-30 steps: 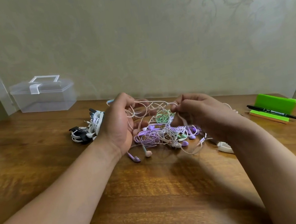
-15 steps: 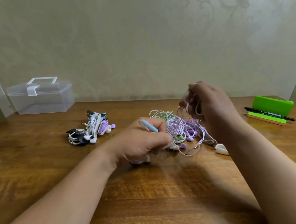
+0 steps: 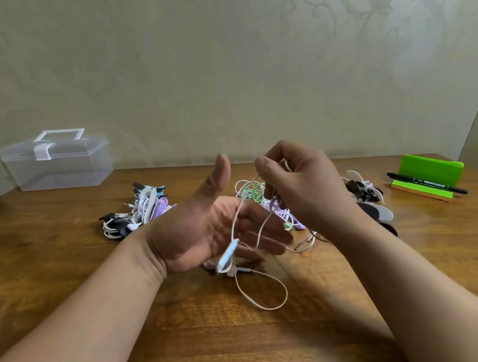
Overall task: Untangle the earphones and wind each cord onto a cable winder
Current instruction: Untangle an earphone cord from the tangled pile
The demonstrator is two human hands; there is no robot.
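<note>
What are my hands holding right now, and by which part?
The right hand pinches the pink earphone cord partway along. The left hand is open; the cord only drapes over it.

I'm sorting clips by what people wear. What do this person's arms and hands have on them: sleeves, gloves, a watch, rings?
Nothing worn shows. The left forearm and right forearm are bare to the frame's edge, no sleeve in view. The left hand and right hand are ungloved; neither wrist carries a watch or band, and no ring shows on the visible fingers.
</note>
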